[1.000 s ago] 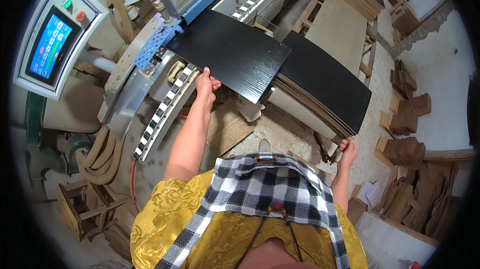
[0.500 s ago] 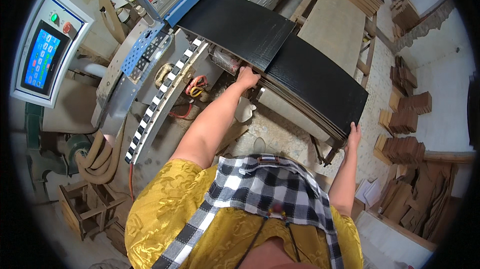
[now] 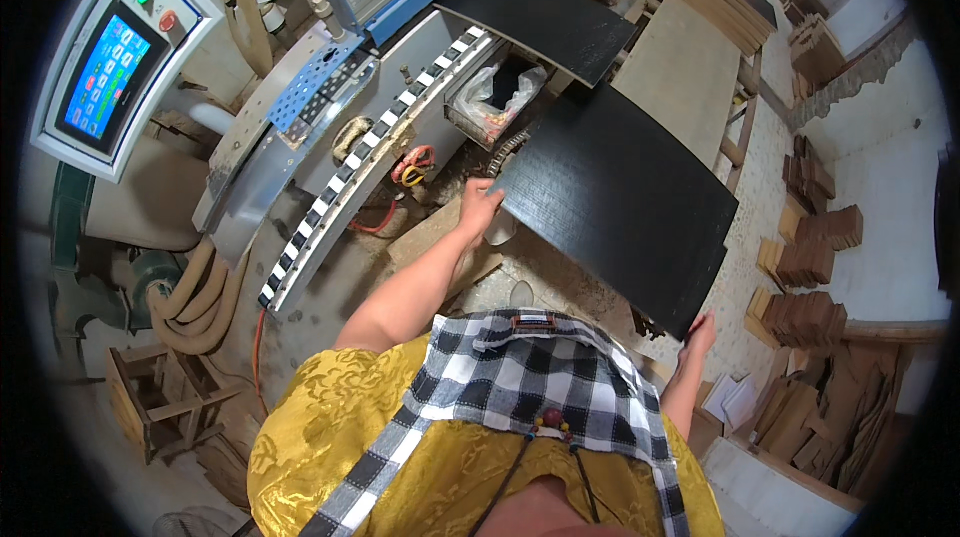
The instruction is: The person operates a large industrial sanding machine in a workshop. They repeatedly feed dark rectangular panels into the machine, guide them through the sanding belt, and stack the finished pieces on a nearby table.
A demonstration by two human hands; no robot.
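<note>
A black rectangular panel (image 3: 615,202) is held between my two hands, pulled toward me and partly covering the stack beneath it. My left hand (image 3: 480,209) grips its left near corner, thumb near the top edge. At the right near corner, my right hand (image 3: 698,335) is closed on the panel's edge, with most of its fingers hidden. Farther off, a second black panel (image 3: 545,19) lies on the machine's blue-edged side, untouched by either hand. It stands apart from the held panel's far left side.
To the left, the machine has a roller track (image 3: 375,162), a perforated blue plate (image 3: 300,102) and a control screen (image 3: 112,77). A bin with a plastic bag (image 3: 497,102) sits below the track. Brown board stacks (image 3: 815,267) stand along the right. A wooden stool (image 3: 170,397) is lower left.
The panel under my hands has come toward me and turned, with my left hand now lower at its corner. The other black panel has shifted farther along the machine, exposing the bin.
</note>
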